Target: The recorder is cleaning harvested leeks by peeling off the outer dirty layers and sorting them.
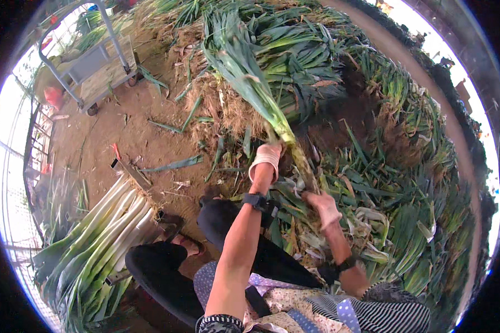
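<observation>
A long leek (283,132) slants across the space in front of me, its green leaves away from me and its brownish lower end toward me. Around the middle of its stalk, my left hand (268,156), in a pale glove, is closed; motion blurs the fingertips. My right hand (322,207), also in a pale glove, grips the leek near its lower end, partly hiding that end. Below both hands lie loose, torn leek leaves (366,219). To my left, a row of whitish peeled leeks (114,213) rests on a low rack (132,173), roots at the far end.
A large heap of untrimmed leeks (300,66) with stringy roots stands ahead. Leaf waste (422,238) spreads along the right side. A flatbed cart (89,69) with a grey handle stands far left on bare soil (114,130). My bent knees (155,269) are close to the rack.
</observation>
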Demonstrator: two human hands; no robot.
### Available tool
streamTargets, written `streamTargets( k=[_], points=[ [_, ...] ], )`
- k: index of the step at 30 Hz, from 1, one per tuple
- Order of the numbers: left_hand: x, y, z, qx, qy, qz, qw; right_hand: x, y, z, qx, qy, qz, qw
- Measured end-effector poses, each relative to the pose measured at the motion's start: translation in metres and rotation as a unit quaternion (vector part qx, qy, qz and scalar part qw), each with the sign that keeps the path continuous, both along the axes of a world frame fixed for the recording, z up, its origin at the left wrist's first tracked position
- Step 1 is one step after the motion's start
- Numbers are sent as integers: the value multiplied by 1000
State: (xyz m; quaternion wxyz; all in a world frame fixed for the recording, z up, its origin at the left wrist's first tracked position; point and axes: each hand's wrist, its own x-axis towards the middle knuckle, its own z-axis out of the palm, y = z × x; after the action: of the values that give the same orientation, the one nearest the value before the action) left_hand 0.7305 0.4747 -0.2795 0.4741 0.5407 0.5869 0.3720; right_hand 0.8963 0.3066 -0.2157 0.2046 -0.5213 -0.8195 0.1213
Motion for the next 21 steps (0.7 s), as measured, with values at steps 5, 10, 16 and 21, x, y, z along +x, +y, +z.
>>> streamTargets(
  k=[5, 10, 16, 21],
  points=[
    [3, -13, 12, -120, 198, 22, 973, 0, 19, -34, -323, 379, -311, 810],
    [-22, -14, 70, 32, 251, 351, 901, -20, 13, 7, -252, 144, -356, 888],
    [-5, -15, 72, -31, 32, 237, 971, -36, -9, 18, -159, 27, -361, 918],
    [-28, 6, 46, -148, 52, 176, 972, -40, -17, 9, -88, -66, -310, 944]
  ],
)
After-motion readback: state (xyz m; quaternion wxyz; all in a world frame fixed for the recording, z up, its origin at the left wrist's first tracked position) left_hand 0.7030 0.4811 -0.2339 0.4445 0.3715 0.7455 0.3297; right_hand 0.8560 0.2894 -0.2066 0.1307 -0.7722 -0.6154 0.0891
